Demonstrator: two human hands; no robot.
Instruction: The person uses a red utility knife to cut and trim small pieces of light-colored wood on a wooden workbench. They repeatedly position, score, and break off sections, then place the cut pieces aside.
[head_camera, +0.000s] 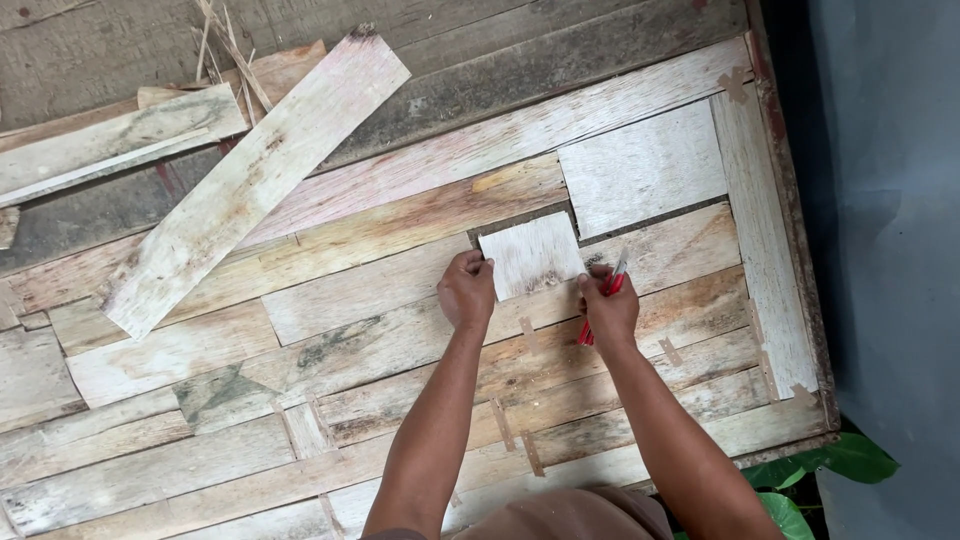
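Observation:
A small pale rectangular veneer piece (531, 254) lies on a sheet of joined wood veneer strips (380, 330). My left hand (467, 290) presses its lower left corner with the fingertips. My right hand (609, 308) touches the piece's lower right corner and grips a red-handled cutter (604, 292) that points up and right. The piece partly covers a dark gap in the sheet, just left of a larger pale square patch (642, 168).
A long loose veneer plank (255, 180) lies diagonally at upper left, with other loose strips (110, 140) beside it. A pale strip (765, 250) runs along the sheet's right edge. Beyond it are a grey floor (890, 200) and green leaves (830, 465).

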